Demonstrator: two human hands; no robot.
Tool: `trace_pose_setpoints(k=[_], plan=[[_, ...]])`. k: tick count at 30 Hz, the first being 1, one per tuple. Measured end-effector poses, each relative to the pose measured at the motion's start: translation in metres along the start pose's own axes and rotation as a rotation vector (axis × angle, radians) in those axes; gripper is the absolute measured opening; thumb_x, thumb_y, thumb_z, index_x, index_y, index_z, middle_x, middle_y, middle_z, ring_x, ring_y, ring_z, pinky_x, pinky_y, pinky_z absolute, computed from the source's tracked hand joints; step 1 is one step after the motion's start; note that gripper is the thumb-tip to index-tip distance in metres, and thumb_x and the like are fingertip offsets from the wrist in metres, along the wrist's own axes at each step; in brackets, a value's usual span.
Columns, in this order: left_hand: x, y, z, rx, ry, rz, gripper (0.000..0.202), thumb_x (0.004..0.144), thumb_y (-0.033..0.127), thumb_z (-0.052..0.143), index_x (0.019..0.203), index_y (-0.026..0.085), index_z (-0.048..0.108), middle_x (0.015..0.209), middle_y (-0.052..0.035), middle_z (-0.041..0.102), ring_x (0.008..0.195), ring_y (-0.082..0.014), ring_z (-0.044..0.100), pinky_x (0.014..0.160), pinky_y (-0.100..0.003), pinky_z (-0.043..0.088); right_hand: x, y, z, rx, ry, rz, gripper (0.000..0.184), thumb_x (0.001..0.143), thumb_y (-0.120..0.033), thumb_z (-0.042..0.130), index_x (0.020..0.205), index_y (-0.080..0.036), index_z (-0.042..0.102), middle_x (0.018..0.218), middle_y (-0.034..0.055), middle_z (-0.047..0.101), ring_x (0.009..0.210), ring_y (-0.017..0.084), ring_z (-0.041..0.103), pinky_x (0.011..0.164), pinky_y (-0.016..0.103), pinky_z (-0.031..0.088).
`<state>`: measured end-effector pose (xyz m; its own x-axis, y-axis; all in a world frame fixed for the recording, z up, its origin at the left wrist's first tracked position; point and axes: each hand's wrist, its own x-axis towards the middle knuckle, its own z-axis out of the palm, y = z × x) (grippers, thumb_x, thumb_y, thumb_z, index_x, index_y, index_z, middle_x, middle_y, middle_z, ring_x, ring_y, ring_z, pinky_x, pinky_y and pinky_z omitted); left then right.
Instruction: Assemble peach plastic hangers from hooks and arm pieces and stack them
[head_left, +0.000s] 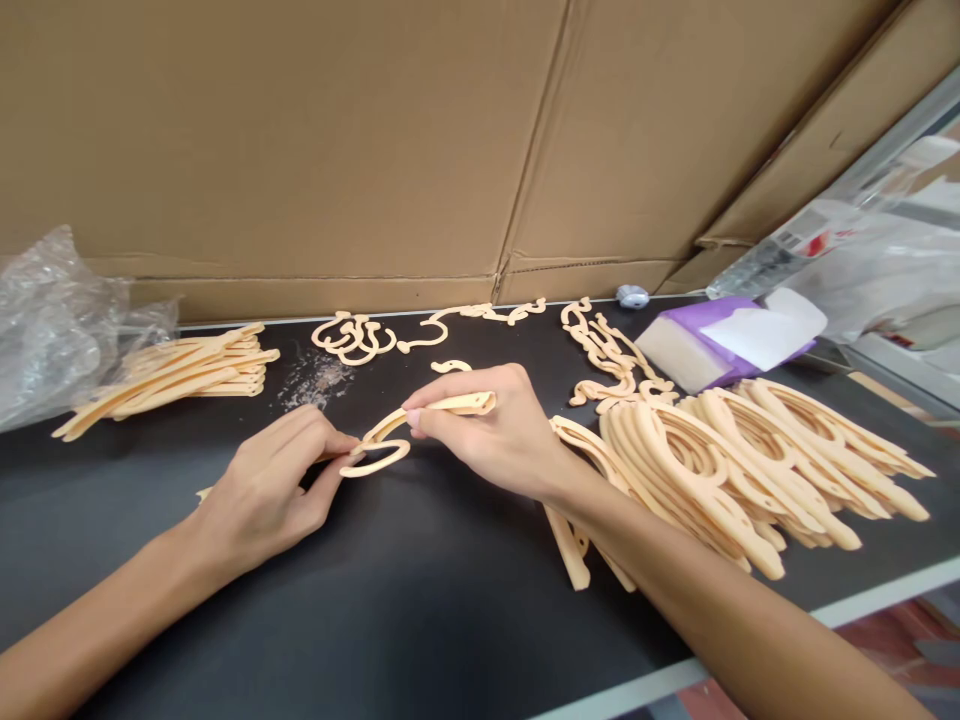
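Between my two hands is a cream plastic clothes hanger (388, 428), with its hook (381, 463) curving toward me. My left hand (266, 485) pinches it at the middle, beside the hook's base, and covers much of the left arm. A pale tip shows behind that wrist. The fingers of my right hand (499, 435) close around the right arm, whose end sticks out above the knuckles. A small loose cream piece (451, 366) lies on the black table just beyond my right hand.
Hanger arms (202, 375) are piled at left near a clear plastic bag (56, 320). Loose hooks (352, 340) and linked pieces (600, 345) lie along the back. Stacked hangers (675, 470) and a purple tissue pack (697, 330) stand at right. Cardboard (300, 150) walls the back.
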<state>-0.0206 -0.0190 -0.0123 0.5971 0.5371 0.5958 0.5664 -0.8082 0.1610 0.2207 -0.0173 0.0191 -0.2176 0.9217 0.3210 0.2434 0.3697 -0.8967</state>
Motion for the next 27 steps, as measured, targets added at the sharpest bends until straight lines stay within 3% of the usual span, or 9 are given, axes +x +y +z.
trace_pose_setpoints(k=[10,13,19,27], plan=[[-0.0016,-0.0019,0.0041,0.044,0.099,0.026,0.014,0.093,0.007,0.061,0.092,0.021,0.059,0.077,0.0015,0.064,0.067,-0.0112,0.06,0.061,-0.024,0.047,-0.0007,0.002,0.0058,0.085,0.035,0.076,0.012,0.079,-0.014,0.068,0.076,-0.017,0.08,0.074,0.0019,0.078,0.07,0.016,0.073,0.067,0.026,0.057],[-0.002,-0.0023,0.0052,0.029,0.086,0.022,0.015,0.092,0.005,0.062,0.092,0.02,0.058,0.078,0.0007,0.063,0.068,-0.0106,0.059,0.063,-0.023,0.047,-0.0012,0.001,0.0059,0.061,0.046,0.099,0.012,0.078,-0.014,0.067,0.075,-0.016,0.079,0.07,0.0016,0.077,0.068,0.017,0.073,0.066,0.026,0.057],[-0.0025,-0.002,0.0042,0.003,0.078,0.03,0.017,0.091,0.003,0.063,0.092,0.019,0.058,0.078,0.0004,0.063,0.068,-0.01,0.059,0.064,-0.022,0.047,0.0008,0.0034,0.0053,0.219,0.008,0.213,0.008,0.076,-0.017,0.068,0.073,-0.015,0.076,0.071,0.0018,0.075,0.066,0.02,0.076,0.061,0.027,0.058],[-0.0004,-0.002,0.0024,-0.045,0.056,-0.014,0.014,0.09,0.006,0.066,0.09,0.018,0.06,0.079,0.0002,0.065,0.069,-0.0102,0.06,0.064,-0.021,0.047,-0.0015,0.0028,0.0056,0.148,0.014,0.136,0.01,0.078,-0.016,0.067,0.075,-0.016,0.076,0.072,0.0016,0.076,0.066,0.016,0.073,0.063,0.025,0.057]])
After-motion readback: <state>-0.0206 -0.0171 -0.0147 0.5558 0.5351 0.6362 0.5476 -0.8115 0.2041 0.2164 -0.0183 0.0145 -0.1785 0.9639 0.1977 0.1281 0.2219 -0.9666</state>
